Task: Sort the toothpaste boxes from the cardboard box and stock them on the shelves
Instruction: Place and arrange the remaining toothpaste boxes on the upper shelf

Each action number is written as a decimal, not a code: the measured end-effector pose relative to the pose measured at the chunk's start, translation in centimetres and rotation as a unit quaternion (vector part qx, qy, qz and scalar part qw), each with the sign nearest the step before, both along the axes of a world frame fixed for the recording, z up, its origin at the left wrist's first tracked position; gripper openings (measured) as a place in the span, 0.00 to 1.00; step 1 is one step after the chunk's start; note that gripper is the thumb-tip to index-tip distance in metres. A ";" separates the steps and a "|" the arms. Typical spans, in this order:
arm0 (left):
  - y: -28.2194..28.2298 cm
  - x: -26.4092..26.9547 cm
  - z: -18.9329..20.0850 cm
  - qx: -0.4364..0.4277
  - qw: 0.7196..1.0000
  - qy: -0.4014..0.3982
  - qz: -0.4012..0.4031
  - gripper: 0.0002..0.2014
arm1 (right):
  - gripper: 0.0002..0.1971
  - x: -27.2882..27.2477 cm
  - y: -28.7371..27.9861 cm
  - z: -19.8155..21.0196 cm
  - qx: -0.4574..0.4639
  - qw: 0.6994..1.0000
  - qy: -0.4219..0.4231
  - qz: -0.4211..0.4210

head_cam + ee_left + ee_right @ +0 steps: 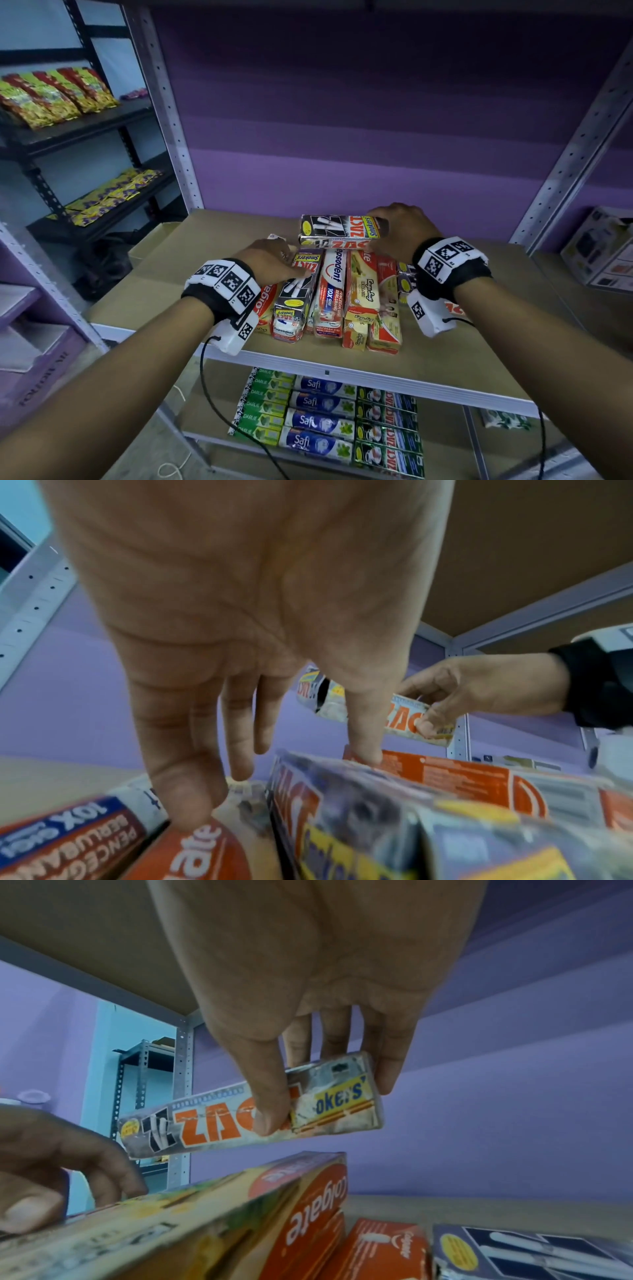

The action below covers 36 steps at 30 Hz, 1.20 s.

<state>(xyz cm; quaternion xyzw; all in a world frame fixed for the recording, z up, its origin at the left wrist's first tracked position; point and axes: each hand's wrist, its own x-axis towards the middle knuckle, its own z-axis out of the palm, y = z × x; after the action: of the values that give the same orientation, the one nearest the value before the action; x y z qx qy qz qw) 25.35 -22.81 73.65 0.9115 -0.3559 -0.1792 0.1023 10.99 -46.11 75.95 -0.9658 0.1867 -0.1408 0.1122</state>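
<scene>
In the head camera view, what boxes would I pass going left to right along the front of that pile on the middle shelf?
Colgate box → Zact Smokers box → Pepsodent box → yellow herbal Colgate box → red Colgate box.

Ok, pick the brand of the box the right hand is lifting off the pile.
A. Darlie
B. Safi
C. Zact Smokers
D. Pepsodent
C: the right hand pinches a grey Zact Smokers box by its end, thumb across the orange lettering, holding it clear above the Colgate boxes on the shelf.
</scene>
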 end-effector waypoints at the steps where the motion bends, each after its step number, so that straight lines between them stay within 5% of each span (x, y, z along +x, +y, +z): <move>1: -0.2 -0.2 -0.3 -0.002 1.000 0.000 -0.005 0.38 | 0.27 -0.1 -0.3 -0.1 0.001 1.000 0.002 -0.002; 3: -0.6 -0.6 -0.8 -0.007 1.000 0.009 -0.010 0.31 | 0.27 -0.4 -0.8 -0.4 0.001 1.000 0.009 -0.004; 7: -1.3 -1.0 -1.1 -0.006 1.000 0.023 0.002 0.40 | 0.27 -0.8 -1.2 -0.9 0.004 1.000 0.019 -0.008; 13: -1.4 -1.2 -0.9 -0.016 0.999 0.030 0.033 0.37 | 0.27 -1.6 -1.6 -1.1 0.027 0.999 0.027 -0.007; 19: -1.2 -1.1 -0.8 -0.086 0.995 0.009 0.048 0.19 | 0.25 -3.1 -2.2 -0.2 0.040 0.998 0.049 0.001; 27: -1.4 -2.1 0.4 -0.186 0.981 -0.052 0.033 0.24 | 0.22 -7.8 -3.4 0.7 0.028 0.999 0.033 -0.008; 36: -1.8 -5.8 1.8 -0.205 0.962 -0.154 -0.094 0.30 | 0.29 -15.2 -3.6 -1.3 0.025 0.998 0.025 -0.060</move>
<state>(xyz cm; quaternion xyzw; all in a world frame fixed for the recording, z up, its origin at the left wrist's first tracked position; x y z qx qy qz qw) 19.52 -24.65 75.42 0.8499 -0.4808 0.0313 0.2135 -4.18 -49.70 74.65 -0.9530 0.2502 -0.1184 0.1234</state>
